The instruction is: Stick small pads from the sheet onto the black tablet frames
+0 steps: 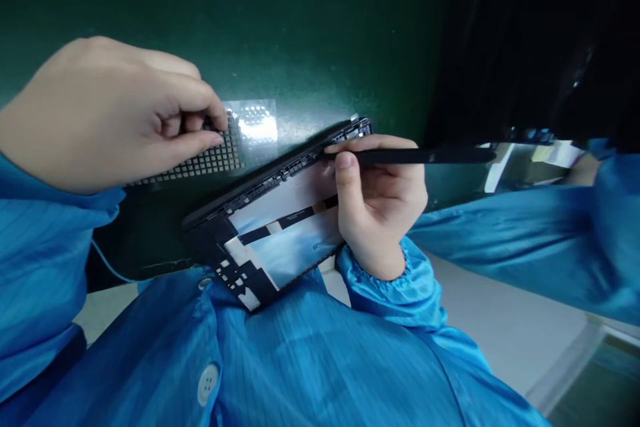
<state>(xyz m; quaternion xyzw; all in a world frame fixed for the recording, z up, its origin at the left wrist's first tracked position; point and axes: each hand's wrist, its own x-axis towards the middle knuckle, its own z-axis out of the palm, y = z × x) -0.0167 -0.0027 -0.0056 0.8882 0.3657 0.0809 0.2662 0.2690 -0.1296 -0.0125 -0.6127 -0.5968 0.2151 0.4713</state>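
My left hand (135, 113) is over a clear sheet bearing rows of small square grey pads (220, 153). Thumb and forefinger are pinched together at the sheet; whatever is between them is too small to make out. My right hand (383, 200) is closed around a slim black tweezers-like tool (425, 156), its tip by the upper edge of an opened tablet (280, 233). Pale battery panels, dark flex strips and a row of small parts show inside the tablet. It lies tilted near my body, partly covered by my right hand.
The dark green table surface (300, 27) stretches beyond the tablet. To the right, another person's blue sleeve (525, 233) reaches in near papers (555, 153). A thin pale blue cord (107, 260) runs by my left sleeve.
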